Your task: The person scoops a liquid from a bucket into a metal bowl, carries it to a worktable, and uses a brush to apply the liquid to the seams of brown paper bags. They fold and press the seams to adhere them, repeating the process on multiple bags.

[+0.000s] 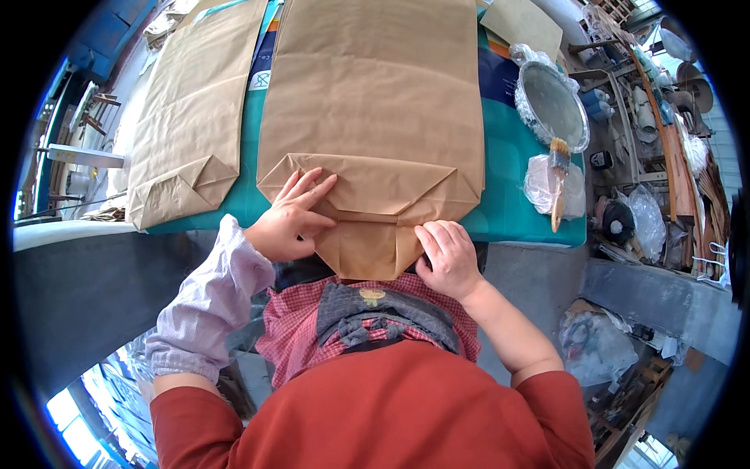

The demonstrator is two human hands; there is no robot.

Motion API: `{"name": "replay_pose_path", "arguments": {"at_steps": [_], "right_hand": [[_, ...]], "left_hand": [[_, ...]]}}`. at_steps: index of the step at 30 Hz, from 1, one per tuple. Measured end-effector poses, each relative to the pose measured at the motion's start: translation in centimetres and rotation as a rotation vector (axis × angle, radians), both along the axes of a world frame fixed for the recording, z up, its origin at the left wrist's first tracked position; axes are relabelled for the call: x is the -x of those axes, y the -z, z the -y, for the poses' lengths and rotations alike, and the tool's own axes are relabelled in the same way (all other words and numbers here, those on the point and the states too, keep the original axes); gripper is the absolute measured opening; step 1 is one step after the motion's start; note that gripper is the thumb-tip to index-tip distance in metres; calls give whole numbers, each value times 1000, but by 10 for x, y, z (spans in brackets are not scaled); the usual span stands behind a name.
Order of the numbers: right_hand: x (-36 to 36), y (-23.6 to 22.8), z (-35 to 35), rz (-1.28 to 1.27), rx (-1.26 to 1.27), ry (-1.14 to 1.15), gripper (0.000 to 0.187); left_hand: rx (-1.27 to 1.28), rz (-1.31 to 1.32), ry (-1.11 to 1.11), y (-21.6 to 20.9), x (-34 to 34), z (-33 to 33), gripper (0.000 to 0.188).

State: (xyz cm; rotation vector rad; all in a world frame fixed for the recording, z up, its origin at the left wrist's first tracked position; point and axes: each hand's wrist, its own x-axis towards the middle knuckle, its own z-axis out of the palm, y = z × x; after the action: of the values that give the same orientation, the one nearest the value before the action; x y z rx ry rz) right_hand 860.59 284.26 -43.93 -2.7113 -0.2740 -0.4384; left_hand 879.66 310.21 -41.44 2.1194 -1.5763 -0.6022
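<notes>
A large brown paper bag (375, 94) lies flat before me. Its near end is folded into a bottom with creased corners, and a tapered flap (367, 246) reaches past the table edge toward my lap. My left hand (293, 219) rests on the left of the fold. Two of its fingers are stretched out and spread on the paper, and the thumb lies by the flap's left side. At the flap's right edge, my right hand (447, 256) is closed, pinching the paper between thumb and fingers.
Another folded brown paper bag (191, 117) lies to the left on the teal-covered table (516, 211). At the right stand a round tub of greyish paste (551, 102) and a wooden-handled brush (558, 176) on a plastic-wrapped block (539, 187). Cluttered shelving (656, 141) is farther right.
</notes>
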Motion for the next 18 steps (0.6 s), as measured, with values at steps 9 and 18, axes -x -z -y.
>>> {"name": "replay_pose_path", "arguments": {"at_steps": [9,18], "right_hand": [[-29,-11,30,-22,-428,40,12],[-70,23,16,14,-428,300,19]], "left_hand": [[256,-19,-217,3,-5,-6,19],[246,69,-741,45,-5,34,19]]}}
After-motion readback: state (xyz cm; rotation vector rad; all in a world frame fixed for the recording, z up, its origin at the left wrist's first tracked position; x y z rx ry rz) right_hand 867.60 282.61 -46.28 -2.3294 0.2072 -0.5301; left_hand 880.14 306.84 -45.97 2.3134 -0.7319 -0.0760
